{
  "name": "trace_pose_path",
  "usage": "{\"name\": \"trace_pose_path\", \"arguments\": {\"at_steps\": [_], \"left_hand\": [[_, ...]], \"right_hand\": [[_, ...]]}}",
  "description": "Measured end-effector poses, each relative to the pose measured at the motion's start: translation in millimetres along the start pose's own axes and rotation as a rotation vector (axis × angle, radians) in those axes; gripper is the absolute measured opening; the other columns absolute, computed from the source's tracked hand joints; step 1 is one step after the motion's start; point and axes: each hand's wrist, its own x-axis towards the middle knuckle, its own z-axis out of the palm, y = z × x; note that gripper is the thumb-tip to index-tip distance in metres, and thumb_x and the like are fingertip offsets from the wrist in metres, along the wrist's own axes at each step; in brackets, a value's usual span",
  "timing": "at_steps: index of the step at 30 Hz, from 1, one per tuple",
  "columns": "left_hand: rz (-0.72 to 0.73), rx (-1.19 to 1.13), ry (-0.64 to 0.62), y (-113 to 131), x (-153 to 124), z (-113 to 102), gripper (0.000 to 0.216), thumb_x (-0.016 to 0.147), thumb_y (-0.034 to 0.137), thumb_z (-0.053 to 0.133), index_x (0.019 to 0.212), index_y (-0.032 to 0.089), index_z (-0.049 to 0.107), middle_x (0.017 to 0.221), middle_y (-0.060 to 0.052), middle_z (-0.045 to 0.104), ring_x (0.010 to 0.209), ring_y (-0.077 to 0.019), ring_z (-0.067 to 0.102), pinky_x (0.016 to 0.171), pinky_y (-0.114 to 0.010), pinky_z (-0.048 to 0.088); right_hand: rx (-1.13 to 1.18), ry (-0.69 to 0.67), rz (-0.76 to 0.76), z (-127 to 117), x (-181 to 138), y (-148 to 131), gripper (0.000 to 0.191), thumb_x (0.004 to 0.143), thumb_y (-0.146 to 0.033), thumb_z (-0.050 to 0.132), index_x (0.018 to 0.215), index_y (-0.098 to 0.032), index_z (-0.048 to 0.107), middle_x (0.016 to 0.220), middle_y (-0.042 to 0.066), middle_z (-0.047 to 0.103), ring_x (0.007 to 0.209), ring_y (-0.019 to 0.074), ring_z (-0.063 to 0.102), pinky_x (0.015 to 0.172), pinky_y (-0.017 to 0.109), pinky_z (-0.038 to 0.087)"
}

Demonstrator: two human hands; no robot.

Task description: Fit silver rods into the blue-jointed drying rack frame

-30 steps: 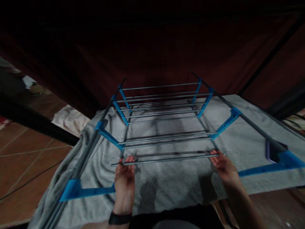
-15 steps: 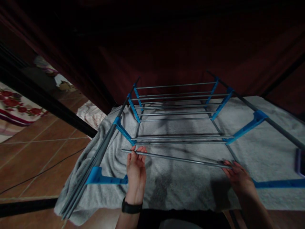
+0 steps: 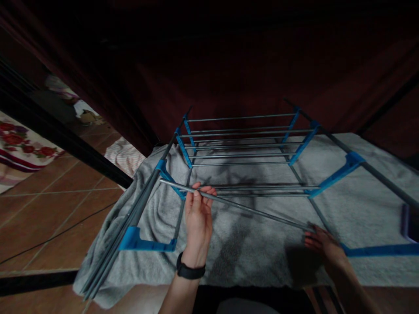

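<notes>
A thin grey metal rod [image 3: 255, 211] slants across in front of me, its left end higher than its right. My left hand [image 3: 199, 213] is closed on it with the thumb on top, a little in from that left end. At the other end, my right hand [image 3: 324, 244] pinches the rod's tip, partly in shadow. Beyond lies a rack frame of grey tubes with blue plastic brackets [image 3: 334, 176] and several crossbars [image 3: 240, 164]. A blue bracket [image 3: 147, 245] at the near left carries no crossbar. Another blue bracket [image 3: 382, 250] lies at the near right.
The frame rests on a grey blanket [image 3: 242, 257]. Several loose rods [image 3: 113, 257] lie along the left tube. A dark-cased object [image 3: 410, 224] sits at the right edge. Dark red cloth [image 3: 245, 78] hangs behind, and a black bar [image 3: 65, 131] crosses the left side above tiles [image 3: 62, 209].
My left hand has moved up and slightly right, raising the rod's left end so the rod now slants more. My right hand has stayed at almost the same spot.
</notes>
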Motion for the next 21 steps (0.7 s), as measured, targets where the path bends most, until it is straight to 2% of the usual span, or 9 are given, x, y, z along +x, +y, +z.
{"name": "trace_pose_path", "arguments": {"at_steps": [3, 9, 18, 21], "left_hand": [[-0.001, 0.003, -0.021, -3, 0, 5, 0.037, 0.087, 0.045, 0.09, 0.114, 0.023, 0.075, 0.096, -0.004, 0.082, 0.093, -0.0204, 0.078, 0.099, -0.043, 0.061], [-0.009, 0.009, -0.036, -8, 1, 2, 0.038, 0.088, 0.045, 0.09, 0.115, 0.023, 0.076, 0.098, -0.004, 0.082, 0.095, -0.0208, 0.079, 0.101, -0.045, 0.061], [-0.042, 0.024, -0.022, -10, -4, 4, 0.038, 0.085, 0.045, 0.091, 0.113, 0.024, 0.078, 0.096, -0.004, 0.081, 0.093, -0.0198, 0.078, 0.097, -0.041, 0.061], [-0.069, 0.032, -0.024, -10, -6, 4, 0.037, 0.086, 0.045, 0.091, 0.114, 0.025, 0.078, 0.097, -0.004, 0.081, 0.092, -0.0189, 0.077, 0.097, -0.04, 0.061]], "right_hand": [[-0.088, -0.011, -0.022, 3, -6, -3, 0.064, 0.062, -0.064, 0.09, 0.105, -0.021, 0.073, 0.083, 0.008, 0.078, 0.062, 0.0234, 0.072, 0.055, 0.037, 0.063], [-0.163, -0.112, -0.037, 15, -19, -13, 0.066, 0.052, -0.063, 0.092, 0.1, -0.022, 0.076, 0.081, 0.009, 0.081, 0.063, 0.0253, 0.073, 0.059, 0.041, 0.064], [-0.493, -0.372, -0.106, 26, -33, -14, 0.064, 0.065, -0.076, 0.076, 0.103, -0.024, 0.081, 0.094, 0.011, 0.084, 0.085, 0.0314, 0.079, 0.086, 0.049, 0.067], [-0.58, -0.461, -0.125, 29, -42, -14, 0.062, 0.068, -0.074, 0.077, 0.108, -0.027, 0.08, 0.107, 0.011, 0.083, 0.099, 0.0327, 0.079, 0.097, 0.048, 0.065]]}}
